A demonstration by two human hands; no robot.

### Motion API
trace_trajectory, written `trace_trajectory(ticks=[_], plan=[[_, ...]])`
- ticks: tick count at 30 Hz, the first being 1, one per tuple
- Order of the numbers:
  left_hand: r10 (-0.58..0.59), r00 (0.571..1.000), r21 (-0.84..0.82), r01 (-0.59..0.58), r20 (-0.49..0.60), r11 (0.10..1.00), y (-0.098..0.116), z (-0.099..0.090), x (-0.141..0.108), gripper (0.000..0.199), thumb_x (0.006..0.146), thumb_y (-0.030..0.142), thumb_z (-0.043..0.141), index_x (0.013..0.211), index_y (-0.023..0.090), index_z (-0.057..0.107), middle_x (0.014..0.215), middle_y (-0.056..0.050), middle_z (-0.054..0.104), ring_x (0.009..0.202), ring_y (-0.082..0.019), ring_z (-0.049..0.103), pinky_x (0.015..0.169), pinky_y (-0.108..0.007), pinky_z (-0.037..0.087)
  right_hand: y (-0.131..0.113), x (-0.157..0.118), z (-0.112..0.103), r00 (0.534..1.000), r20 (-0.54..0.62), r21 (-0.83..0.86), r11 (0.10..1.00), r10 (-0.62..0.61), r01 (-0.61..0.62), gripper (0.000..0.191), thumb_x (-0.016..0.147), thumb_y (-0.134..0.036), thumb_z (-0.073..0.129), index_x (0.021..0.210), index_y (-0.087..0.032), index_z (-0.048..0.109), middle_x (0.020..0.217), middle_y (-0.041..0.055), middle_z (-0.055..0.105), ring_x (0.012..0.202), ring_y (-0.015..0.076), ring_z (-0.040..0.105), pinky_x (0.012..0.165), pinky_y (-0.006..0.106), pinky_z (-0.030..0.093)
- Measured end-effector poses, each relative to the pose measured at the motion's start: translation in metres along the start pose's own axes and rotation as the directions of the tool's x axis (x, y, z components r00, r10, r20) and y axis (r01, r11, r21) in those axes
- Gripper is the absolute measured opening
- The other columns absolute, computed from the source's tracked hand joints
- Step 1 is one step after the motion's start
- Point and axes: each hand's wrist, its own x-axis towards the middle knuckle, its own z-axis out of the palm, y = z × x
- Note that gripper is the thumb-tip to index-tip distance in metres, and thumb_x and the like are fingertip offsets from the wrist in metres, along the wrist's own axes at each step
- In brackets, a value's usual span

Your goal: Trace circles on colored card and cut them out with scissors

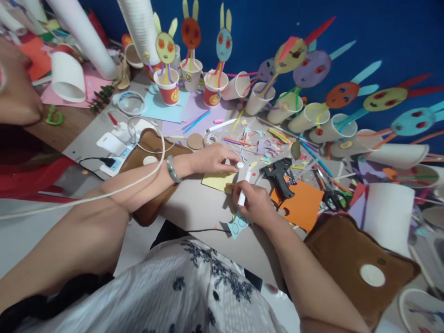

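My right hand (255, 203) is closed around a white marker (248, 175), whose upper end points away from me. My left hand (220, 159) pinches a small white round-ended piece (240, 165) that looks like the marker's cap. Beneath that hand lies a yellow paper sheet (217, 181). A light blue paper scrap (238, 225) with drawn circles sits just below my right hand. To the right are a black glue gun (280, 178) and an orange paper sheet (305, 203) with pieces cut out of it.
Paper cups with rabbit-faced pipe-cleaner figures, such as a red cup (169, 95), line the blue wall. Paper scraps (249, 138) litter the table. Scissors (336, 199), brown cushions (347, 259) and a power strip (121, 159) surround the work area. A white cable (138, 178) crosses over my left arm. Another person's arm (19, 88) shows at left.
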Motion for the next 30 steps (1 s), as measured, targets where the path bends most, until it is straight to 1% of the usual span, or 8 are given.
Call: trace_trajectory(ticks=[3,9,14,17,22,30], plan=[[0.007,1.0,0.016,-0.007,-0.004,1.0,-0.0001,0.0009,-0.0006,0.023,0.094,0.036,0.067,0.093,0.014,0.077,0.082,-0.008,0.075,0.073,-0.016,0.066,0.072,-0.028,0.046,0.0004,-0.0003,0.0003,0.999,-0.011,0.032,0.999,0.036,-0.036,0.024,0.075,-0.012,0.057,0.097,-0.022,0.057,0.077,0.0052,0.075,0.068,0.0224,0.07,0.063,0.027,0.043],[-0.041,0.999,0.01,0.041,-0.013,0.999,0.002,0.0017,-0.0019,0.023,0.094,0.036,0.068,0.095,0.014,0.076,0.084,-0.008,0.076,0.076,-0.016,0.066,0.074,-0.027,0.046,0.0019,-0.0015,0.002,0.998,-0.012,0.095,0.993,0.067,-0.065,0.02,0.078,-0.013,0.059,0.096,-0.022,0.057,0.082,0.0067,0.078,0.07,0.0223,0.072,0.064,0.027,0.047],[-0.099,0.995,-0.031,0.099,-0.001,0.995,0.0054,0.0001,-0.0017,0.019,0.092,0.033,0.07,0.098,0.016,0.077,0.09,-0.007,0.078,0.081,-0.016,0.069,0.076,-0.026,0.047,0.0048,-0.0026,0.0045,0.997,-0.015,0.144,0.987,0.072,-0.069,0.025,0.074,-0.012,0.062,0.095,-0.025,0.057,0.084,0.0052,0.079,0.079,0.0253,0.076,0.068,0.029,0.051],[-0.105,0.994,-0.036,0.105,0.009,0.994,0.0056,-0.0001,-0.0009,0.017,0.092,0.031,0.07,0.098,0.016,0.078,0.091,-0.007,0.078,0.083,-0.017,0.07,0.077,-0.027,0.047,0.0069,-0.0035,0.0058,0.997,-0.016,0.159,0.985,0.072,-0.069,0.027,0.074,-0.012,0.063,0.096,-0.025,0.057,0.086,0.005,0.08,0.082,0.0262,0.077,0.069,0.03,0.052],[-0.089,0.996,-0.051,0.091,0.027,0.995,0.0037,-0.0003,0.0002,0.02,0.092,0.034,0.069,0.098,0.017,0.077,0.091,-0.007,0.078,0.085,-0.018,0.071,0.078,-0.028,0.048,0.0087,-0.0046,0.0078,0.997,-0.028,0.146,0.987,0.068,-0.063,0.029,0.072,-0.012,0.064,0.097,-0.025,0.057,0.087,0.0048,0.08,0.08,0.0261,0.077,0.067,0.03,0.052],[-0.092,0.995,-0.004,0.092,0.035,0.996,0.0027,0.0013,-0.0001,0.021,0.093,0.035,0.067,0.101,0.017,0.077,0.095,-0.008,0.078,0.089,-0.02,0.071,0.08,-0.029,0.048,0.0095,-0.0035,0.0077,0.998,-0.051,0.133,0.99,0.041,-0.034,0.022,0.076,-0.014,0.063,0.095,-0.025,0.057,0.082,0.004,0.079,0.073,0.0238,0.075,0.064,0.028,0.05]])
